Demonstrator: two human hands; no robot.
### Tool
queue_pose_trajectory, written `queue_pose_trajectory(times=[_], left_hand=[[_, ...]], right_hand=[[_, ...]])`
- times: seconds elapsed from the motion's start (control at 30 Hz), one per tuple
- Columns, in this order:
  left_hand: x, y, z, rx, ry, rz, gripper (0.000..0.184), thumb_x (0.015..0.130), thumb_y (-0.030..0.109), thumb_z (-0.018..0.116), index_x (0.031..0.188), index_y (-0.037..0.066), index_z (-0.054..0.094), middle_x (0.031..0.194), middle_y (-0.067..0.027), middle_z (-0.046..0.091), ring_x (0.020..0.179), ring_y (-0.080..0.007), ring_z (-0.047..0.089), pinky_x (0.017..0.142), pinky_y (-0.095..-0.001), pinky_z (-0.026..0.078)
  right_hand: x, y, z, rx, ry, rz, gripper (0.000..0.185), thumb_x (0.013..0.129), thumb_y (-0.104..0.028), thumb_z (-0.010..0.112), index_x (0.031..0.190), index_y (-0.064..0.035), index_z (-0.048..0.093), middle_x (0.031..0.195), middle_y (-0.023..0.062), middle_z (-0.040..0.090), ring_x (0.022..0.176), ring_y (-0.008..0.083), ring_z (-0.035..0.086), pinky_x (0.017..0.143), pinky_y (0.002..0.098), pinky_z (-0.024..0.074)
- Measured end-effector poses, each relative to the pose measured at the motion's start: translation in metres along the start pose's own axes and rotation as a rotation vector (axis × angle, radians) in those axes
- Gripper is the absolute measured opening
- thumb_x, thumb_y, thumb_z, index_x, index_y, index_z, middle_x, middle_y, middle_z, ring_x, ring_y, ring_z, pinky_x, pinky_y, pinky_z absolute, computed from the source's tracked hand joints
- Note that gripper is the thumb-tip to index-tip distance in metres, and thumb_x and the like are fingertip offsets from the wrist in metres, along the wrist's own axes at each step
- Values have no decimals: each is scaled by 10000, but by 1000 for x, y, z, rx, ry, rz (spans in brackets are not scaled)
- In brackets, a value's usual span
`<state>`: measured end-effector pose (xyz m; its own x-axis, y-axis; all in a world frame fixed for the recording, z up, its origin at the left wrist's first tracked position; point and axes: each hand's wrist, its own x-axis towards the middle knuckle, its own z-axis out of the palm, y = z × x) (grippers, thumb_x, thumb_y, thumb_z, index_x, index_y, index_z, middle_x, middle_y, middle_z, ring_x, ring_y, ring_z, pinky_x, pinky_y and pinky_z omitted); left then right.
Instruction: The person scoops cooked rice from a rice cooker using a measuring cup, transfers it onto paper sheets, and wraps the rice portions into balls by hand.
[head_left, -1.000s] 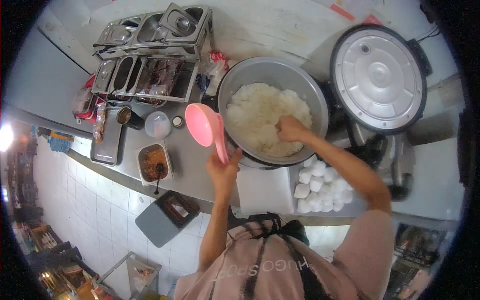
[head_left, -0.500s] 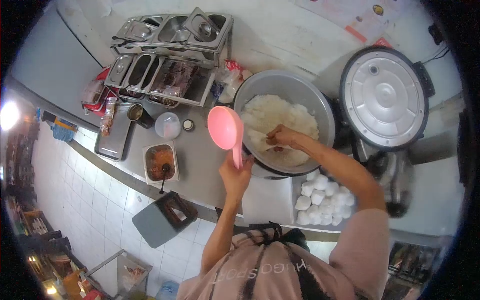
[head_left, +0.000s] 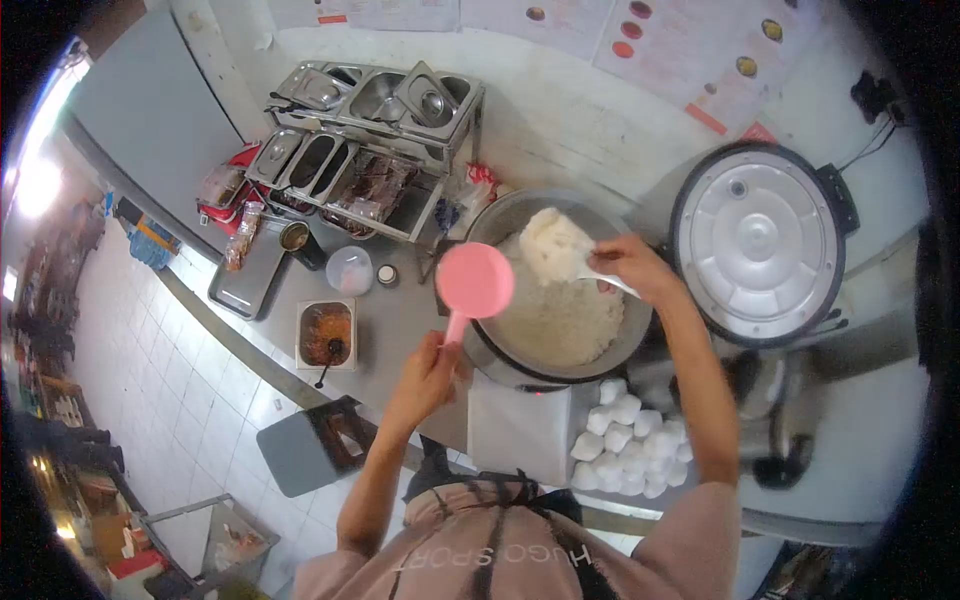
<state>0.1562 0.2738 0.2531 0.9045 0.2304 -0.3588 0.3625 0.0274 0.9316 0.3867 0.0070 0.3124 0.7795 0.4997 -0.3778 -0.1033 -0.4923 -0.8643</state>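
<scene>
My left hand (head_left: pixel 425 375) is closed round the handle of a pink ladle (head_left: pixel 477 282), its bowl held up at the left rim of a large rice pot (head_left: pixel 500 215). Over the pot, my right hand (head_left: pixel 635 268) grips a white rice paddle (head_left: pixel 622 288). A big clump of white rice (head_left: pixel 553 245) sits on the paddle's blade, lifted above the loose rice (head_left: pixel 555 330) inside. The clump covers most of the blade. Ladle and paddle are apart from each other.
The pot's round lid (head_left: pixel 757 245) stands open at the right. In front lie a white square surface (head_left: pixel 520 430) and several white wrapped bundles (head_left: pixel 630 440). Leftward are a steel pan of orange food (head_left: pixel 327 335), a clear tub (head_left: pixel 350 272) and a pan rack (head_left: pixel 385 100).
My right hand has risen from down in the rice and brought up a clump on the paddle. The ladle has turned and moved slightly. The whole view has shifted.
</scene>
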Motion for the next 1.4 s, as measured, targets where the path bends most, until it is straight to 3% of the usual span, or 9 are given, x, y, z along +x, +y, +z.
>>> queue_pose_trajectory(times=[0.17,0.3,0.43,0.6,0.83,0.9,0.93,1.07,1.4], left_hand=[[39,-14,60,-135,-288,-16,310,1038,311,474,1119,17,528,711,9,503,533,-82,462,467,-247,386],[55,-24,92,-120,-186,25,300,1027,295,495,1109,7,511,731,13,495,553,-77,446,465,-249,374],[54,-25,106,-50,-193,61,306,1013,298,515,1091,3,494,754,7,506,570,-79,457,470,-258,371],[54,-36,119,17,-138,148,295,1004,286,526,1075,3,485,754,-8,522,574,-89,457,478,-268,381],[46,-35,121,-12,-77,45,280,974,237,547,1033,-33,510,756,-114,590,670,-157,588,590,-333,467],[47,-38,118,-57,-104,42,268,974,224,550,1038,-32,505,744,-106,587,649,-155,583,576,-330,463],[46,-33,117,-71,-113,69,263,977,223,550,1037,-29,508,743,-98,586,636,-154,575,567,-329,458],[48,-29,120,30,-124,150,256,986,230,546,1061,-13,517,757,-63,583,642,-130,545,566,-309,444],[51,-38,115,-118,-187,72,255,1014,275,525,1090,33,498,717,24,483,557,-64,419,477,-239,337]], right_hand=[[-26,-6,9,-41,151,-157,193,942,-143,635,1007,27,700,783,42,667,646,98,630,553,263,507],[-45,17,40,-583,522,-403,232,865,-18,602,1079,7,688,769,152,674,677,369,670,683,429,543],[-76,12,82,-694,786,-521,402,825,7,611,1226,-1,615,1113,229,636,965,401,643,826,452,507],[-78,42,114,-975,632,-496,671,677,62,646,1333,39,504,1338,137,507,895,370,544,807,429,511],[-66,68,76,-949,497,-571,623,690,82,620,1306,22,547,1310,141,537,962,348,579,790,424,529],[-56,72,39,-463,371,-709,606,688,87,607,1286,-11,576,1266,151,574,999,348,591,817,424,530],[-72,41,39,-412,441,-484,605,678,85,605,1271,-33,590,1238,143,598,1005,367,590,852,431,522],[-73,47,76,-886,549,-648,630,667,87,603,1285,-34,591,1249,114,593,995,387,581,864,446,509],[-75,47,49,-728,605,-616,514,720,118,559,1204,-27,654,1230,185,625,1077,390,621,950,402,489]])
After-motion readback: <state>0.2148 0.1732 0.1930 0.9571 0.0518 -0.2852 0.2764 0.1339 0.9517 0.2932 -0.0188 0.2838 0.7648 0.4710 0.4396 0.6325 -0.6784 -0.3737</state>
